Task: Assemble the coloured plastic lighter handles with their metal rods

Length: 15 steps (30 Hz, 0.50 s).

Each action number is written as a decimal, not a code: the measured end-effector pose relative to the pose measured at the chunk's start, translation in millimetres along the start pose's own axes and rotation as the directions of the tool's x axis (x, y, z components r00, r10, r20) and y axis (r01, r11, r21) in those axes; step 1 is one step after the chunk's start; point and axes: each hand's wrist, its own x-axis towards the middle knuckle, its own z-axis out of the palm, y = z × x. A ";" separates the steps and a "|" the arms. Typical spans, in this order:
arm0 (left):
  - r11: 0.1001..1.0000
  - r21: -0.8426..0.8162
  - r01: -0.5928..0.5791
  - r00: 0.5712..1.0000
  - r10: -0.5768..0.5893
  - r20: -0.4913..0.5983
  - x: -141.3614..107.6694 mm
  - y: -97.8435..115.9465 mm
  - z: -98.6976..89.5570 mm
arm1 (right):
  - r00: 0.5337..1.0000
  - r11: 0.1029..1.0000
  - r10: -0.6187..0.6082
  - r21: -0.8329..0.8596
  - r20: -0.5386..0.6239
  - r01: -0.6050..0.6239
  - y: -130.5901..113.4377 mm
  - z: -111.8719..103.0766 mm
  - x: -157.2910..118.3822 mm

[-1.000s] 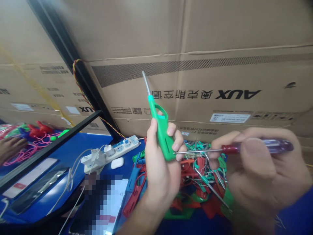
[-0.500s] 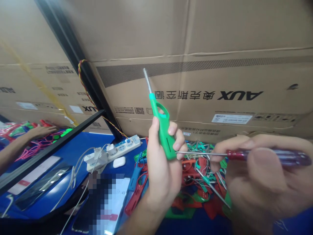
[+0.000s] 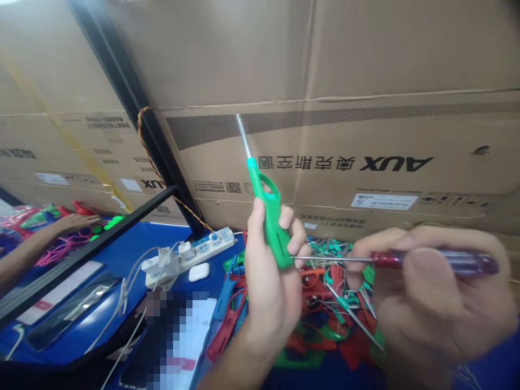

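Observation:
A green long-nosed lighter with a metal tube points up and slightly left, tilted, in the middle of the head view. My left hand is closed around its handle, thumb on one side and fingers on the other. In my right hand is a screwdriver with a clear reddish-purple handle, held level. Its thin shaft reaches left, and the tip meets the lower right edge of the lighter's handle. Behind both hands lies a pile of lighter parts, red, green and blue shells mixed with metal tubes.
A white power strip with plugs and cables sits left of my hands, a white earphone case beside it. Phones lie on the blue table. Large cardboard boxes stand behind. Across a black bar, another person's hand touches colourful pieces.
The screwdriver and my right hand have shifted very slightly left, with the tip still at the lighter's edge. The whole view has tilted a little.

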 end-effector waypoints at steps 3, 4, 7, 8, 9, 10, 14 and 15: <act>1.000 0.009 -0.008 1.000 0.007 0.003 2.7 2.2 -1.7 | 0.996 0.983 0.077 0.169 -0.043 -0.069 0.5 3.7 0.9; 1.000 0.016 -0.009 1.000 0.009 0.005 3.8 3.0 -2.4 | 0.997 0.982 0.074 0.177 -0.025 -0.068 0.5 4.7 1.7; 0.999 0.039 -0.003 1.000 0.002 0.026 5.9 4.0 -3.8 | 0.999 0.995 -0.004 0.098 -0.032 0.007 1.0 4.1 5.5; 0.999 0.046 -0.004 0.999 0.002 0.034 6.0 3.9 -4.0 | 0.999 0.997 -0.032 0.068 -0.037 0.034 1.3 2.2 6.8; 0.999 0.054 -0.009 0.999 0.007 0.037 5.8 3.7 -3.9 | 0.999 0.998 -0.044 0.044 -0.028 0.046 1.6 -0.4 8.0; 0.998 0.064 -0.020 0.999 0.018 0.034 5.3 3.7 -3.6 | 0.999 0.999 -0.043 0.022 -0.004 0.043 1.8 -3.6 9.0; 0.991 0.097 -0.094 0.995 0.096 -0.009 3.1 6.8 -1.8 | 0.991 0.998 -0.026 -0.051 0.128 0.033 -2.3 -14.6 11.1; 0.989 0.097 -0.112 0.993 0.114 -0.015 2.6 8.4 -1.4 | 0.991 0.997 -0.024 -0.064 0.135 0.033 -4.2 -15.4 11.2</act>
